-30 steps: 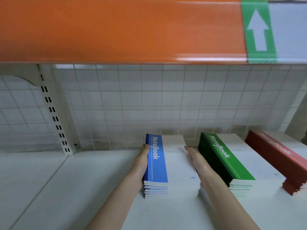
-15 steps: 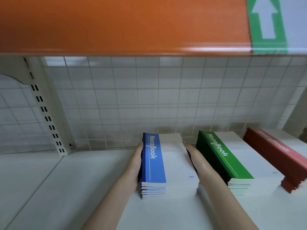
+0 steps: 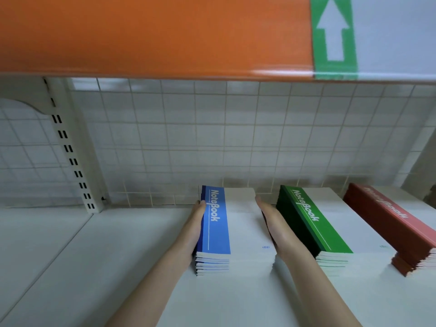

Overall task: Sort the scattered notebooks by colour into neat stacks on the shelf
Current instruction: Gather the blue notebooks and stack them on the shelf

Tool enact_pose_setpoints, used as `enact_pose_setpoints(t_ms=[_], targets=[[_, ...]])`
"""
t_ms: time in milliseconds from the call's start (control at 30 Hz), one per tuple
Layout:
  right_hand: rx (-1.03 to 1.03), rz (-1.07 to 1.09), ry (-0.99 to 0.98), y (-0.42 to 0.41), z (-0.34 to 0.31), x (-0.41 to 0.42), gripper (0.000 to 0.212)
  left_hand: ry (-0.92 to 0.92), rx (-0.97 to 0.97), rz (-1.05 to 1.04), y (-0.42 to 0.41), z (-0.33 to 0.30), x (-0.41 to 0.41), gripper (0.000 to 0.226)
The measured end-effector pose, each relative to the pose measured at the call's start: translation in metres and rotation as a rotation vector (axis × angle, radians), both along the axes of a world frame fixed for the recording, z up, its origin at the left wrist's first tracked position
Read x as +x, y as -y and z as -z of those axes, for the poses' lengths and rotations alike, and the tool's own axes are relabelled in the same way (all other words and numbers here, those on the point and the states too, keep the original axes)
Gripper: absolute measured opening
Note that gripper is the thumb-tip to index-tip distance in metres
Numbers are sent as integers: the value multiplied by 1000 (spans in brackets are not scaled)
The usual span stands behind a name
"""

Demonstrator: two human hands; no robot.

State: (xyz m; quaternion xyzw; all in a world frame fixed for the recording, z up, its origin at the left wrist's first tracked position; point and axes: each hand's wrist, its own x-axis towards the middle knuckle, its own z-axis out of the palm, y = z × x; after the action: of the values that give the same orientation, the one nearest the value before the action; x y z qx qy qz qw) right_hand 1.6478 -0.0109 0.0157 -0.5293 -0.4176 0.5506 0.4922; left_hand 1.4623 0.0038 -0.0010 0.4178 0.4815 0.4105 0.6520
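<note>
On the white shelf (image 3: 82, 267), wire-grid backing (image 3: 212, 138) behind.

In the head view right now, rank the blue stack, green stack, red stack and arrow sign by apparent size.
1. Green stack and blue stack: look alike, not ranked.
2. Arrow sign and red stack: unsure, both cut off by the frame edge.

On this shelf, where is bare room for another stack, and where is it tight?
Bare white shelf lies between the slotted upright and the left hand at the blue notebook stack. Tight: the right hand fills the gap before the green notebook stack; the red notebook stack sits close.
</note>
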Motion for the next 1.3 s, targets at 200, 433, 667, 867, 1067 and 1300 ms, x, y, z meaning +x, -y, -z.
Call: enact_pose_setpoints(t_ms=[200, 433, 667, 867, 1067, 1300], targets=[[171, -111, 316, 41, -16, 14, 27, -221, 244, 279, 16, -21, -37, 72], [375, -247, 446, 74, 11, 22, 65, -291, 525, 252, 67, 2, -31, 67], [509, -239, 460, 72, 30, 27, 54, -446, 584, 27, 78, 20, -21, 61], [549, -217, 450, 70, 34, 27, 55, -588, 633, -41, 80, 20, -20, 59], [578, -147, 571, 70, 41, 26, 54, -631, 646, -25, 82, 19, -18, 60], [495, -140, 603, 69, 45, 27, 64, -614, 637, -21, 86, 19, -15, 61]])
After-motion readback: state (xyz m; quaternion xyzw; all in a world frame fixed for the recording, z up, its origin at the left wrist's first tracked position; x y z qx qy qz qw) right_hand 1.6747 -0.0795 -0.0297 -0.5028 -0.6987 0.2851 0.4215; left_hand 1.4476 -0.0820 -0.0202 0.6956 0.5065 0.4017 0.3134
